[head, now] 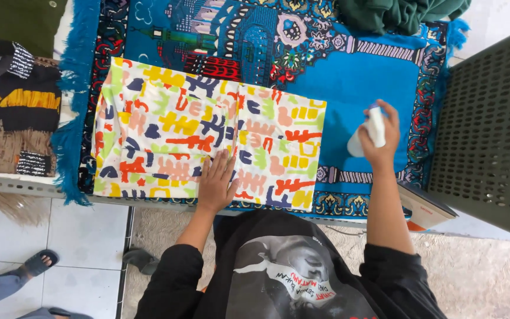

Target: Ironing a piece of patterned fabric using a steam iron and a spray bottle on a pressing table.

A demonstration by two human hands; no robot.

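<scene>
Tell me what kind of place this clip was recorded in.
Probably a home or small laundry ironing spot: a folded patterned cloth lies on a blue rug used as padding, an iron sits at the edge, and the right hand holds a white spray bottle.

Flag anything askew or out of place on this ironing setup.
Nothing is spilled or damaged. The folded patterned cloth lies slightly skewed on the blue rug, under the left hand. The right hand holds a white bottle.
</scene>
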